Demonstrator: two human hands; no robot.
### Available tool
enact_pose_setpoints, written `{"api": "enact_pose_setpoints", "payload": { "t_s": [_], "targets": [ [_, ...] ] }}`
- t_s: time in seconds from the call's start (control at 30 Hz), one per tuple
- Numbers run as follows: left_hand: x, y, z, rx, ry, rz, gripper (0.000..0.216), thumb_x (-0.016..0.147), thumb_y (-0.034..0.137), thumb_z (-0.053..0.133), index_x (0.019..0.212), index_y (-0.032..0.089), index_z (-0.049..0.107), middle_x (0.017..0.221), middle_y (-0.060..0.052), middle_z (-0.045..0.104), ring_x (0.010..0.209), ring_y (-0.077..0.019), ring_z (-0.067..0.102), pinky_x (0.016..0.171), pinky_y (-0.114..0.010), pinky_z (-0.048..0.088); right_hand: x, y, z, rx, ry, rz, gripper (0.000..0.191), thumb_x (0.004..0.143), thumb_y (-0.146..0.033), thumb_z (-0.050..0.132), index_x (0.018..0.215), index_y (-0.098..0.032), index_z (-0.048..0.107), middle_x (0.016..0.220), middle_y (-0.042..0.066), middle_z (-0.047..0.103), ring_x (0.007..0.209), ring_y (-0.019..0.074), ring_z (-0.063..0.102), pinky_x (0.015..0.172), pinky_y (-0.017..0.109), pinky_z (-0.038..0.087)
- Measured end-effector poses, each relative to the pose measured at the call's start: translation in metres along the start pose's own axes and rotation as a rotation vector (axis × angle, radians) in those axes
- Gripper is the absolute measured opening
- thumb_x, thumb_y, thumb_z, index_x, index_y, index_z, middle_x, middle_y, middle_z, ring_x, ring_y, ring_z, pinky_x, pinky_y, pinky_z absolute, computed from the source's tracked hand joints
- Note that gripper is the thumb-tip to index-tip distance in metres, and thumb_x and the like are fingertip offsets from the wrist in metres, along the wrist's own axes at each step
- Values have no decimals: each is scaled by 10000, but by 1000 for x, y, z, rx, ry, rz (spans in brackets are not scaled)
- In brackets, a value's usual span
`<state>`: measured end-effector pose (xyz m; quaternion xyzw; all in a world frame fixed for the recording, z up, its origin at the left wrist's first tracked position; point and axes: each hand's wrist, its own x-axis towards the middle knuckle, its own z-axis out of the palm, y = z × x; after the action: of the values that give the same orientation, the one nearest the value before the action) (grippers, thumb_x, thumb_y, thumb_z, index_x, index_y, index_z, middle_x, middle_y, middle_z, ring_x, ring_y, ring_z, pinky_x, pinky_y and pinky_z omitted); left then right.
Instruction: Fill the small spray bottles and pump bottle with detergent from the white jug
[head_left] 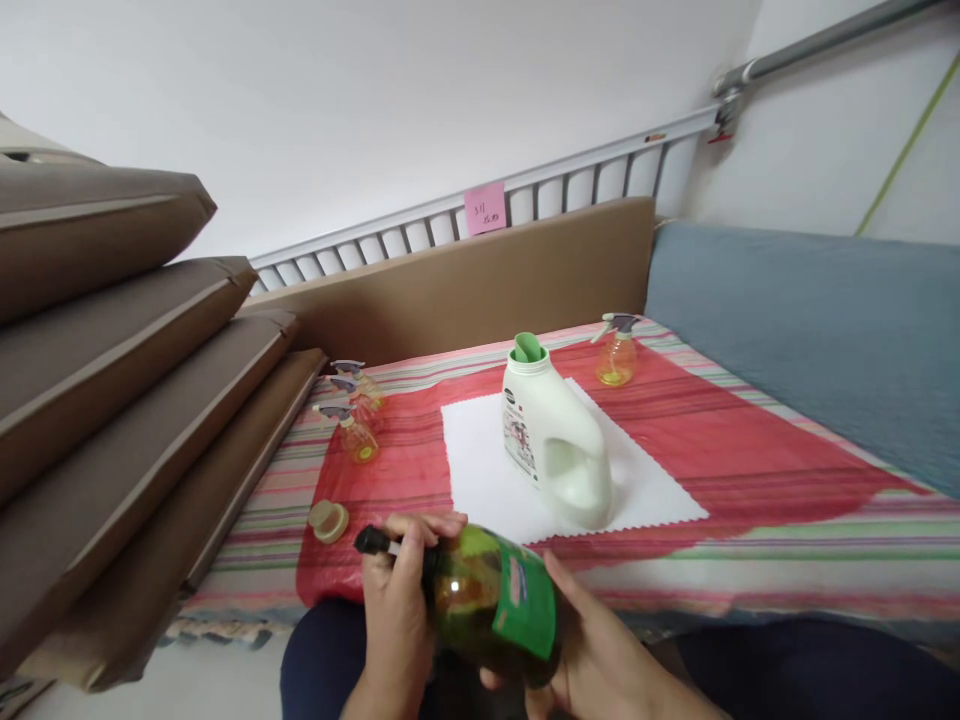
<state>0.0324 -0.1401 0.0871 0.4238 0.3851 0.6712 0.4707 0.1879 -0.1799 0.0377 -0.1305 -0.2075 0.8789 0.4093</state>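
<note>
My right hand cradles a dark amber pump bottle with a green label, held tilted on its side near my lap. My left hand is closed around the bottle's neck, just behind the black pump head. Beyond them a white detergent jug with an open green spout stands on a white cloth on the red striped cover.
A beige cap lies on the cover at the left. Three small spray bottles stand at the back left, another spray bottle at the back right. Stacked brown cushions fill the left side. A brown headboard and railing stand behind.
</note>
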Motion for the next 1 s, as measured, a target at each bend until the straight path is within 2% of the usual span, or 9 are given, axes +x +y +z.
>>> {"api": "enact_pose_setpoints", "payload": {
  "t_s": [0.03, 0.13, 0.27, 0.33, 0.43, 0.6, 0.77, 0.9, 1.0],
  "targets": [
    [1, 1, -1, -14, 4, 2, 237, 782, 325, 618, 619, 176, 531, 685, -11, 679, 787, -191, 672, 791, -343, 527, -1, -1, 1, -11, 32, -97, 537, 768, -474, 619, 1219, -194, 540, 1185, 126, 628, 887, 226, 647, 626, 290, 512],
    [3, 2, -1, -37, 31, 16, 222, 798, 309, 599, 633, 179, 530, 691, -6, 677, 778, -192, 673, 792, -363, 528, -2, 1, 6, -10, 116, -305, 726, 571, -210, 801, 1229, -313, 513, 1294, 33, 562, 1065, 236, 570, 840, 355, 463],
    [0, 2, 3, 46, -24, 62, 196, 802, 287, 599, 647, 178, 548, 729, -12, 683, 799, -198, 670, 784, -362, 527, 3, 9, 4, 16, 84, -190, 587, 747, -457, 651, 1271, -255, 479, 1235, 131, 594, 1002, 302, 595, 719, 436, 483],
    [3, 6, 4, 39, -9, 65, 204, 802, 286, 596, 640, 175, 542, 716, -14, 677, 760, -195, 672, 748, -358, 535, 6, 12, -6, 4, 111, -245, 560, 746, -400, 670, 1255, -252, 490, 1226, 127, 601, 986, 287, 599, 702, 409, 482],
    [21, 21, -3, -86, 135, 92, 210, 792, 309, 604, 647, 173, 533, 665, 10, 646, 687, -166, 660, 727, -354, 538, 8, 15, -28, 54, 177, -321, 507, 716, -298, 716, 1191, -305, 539, 1209, 59, 624, 980, 255, 605, 748, 401, 473],
    [57, 44, -37, -153, 282, 246, 147, 721, 275, 685, 735, 180, 573, 644, 51, 594, 547, -83, 543, 562, -212, 470, 12, 12, -57, 241, 229, -246, 274, 785, -418, 638, 980, -229, 677, 1025, 67, 718, 915, 239, 643, 802, 420, 460],
    [50, 15, -42, 352, 144, 104, 257, 666, 321, 725, 851, 149, 680, 480, 48, 523, 459, -97, 464, 462, -201, 381, 25, 4, -55, 290, 159, -197, 397, 793, -483, 599, 1002, -155, 682, 1023, 112, 716, 924, 243, 637, 852, 441, 439],
    [40, -22, -18, 560, -107, -23, 280, 588, 312, 765, 805, 139, 730, 780, -83, 705, 711, -215, 623, 662, -311, 489, 42, 0, -50, 231, 140, -173, 483, 790, -534, 573, 1060, -141, 655, 1057, 113, 703, 990, 246, 615, 889, 443, 417],
    [44, -37, -6, 635, -170, 9, 286, 561, 319, 777, 790, 152, 738, 849, -106, 703, 811, -267, 630, 752, -373, 491, 54, 0, -52, 149, 174, -168, 478, 773, -558, 576, 1031, -166, 667, 1038, 90, 711, 972, 226, 621, 847, 402, 440]
  ]
}}
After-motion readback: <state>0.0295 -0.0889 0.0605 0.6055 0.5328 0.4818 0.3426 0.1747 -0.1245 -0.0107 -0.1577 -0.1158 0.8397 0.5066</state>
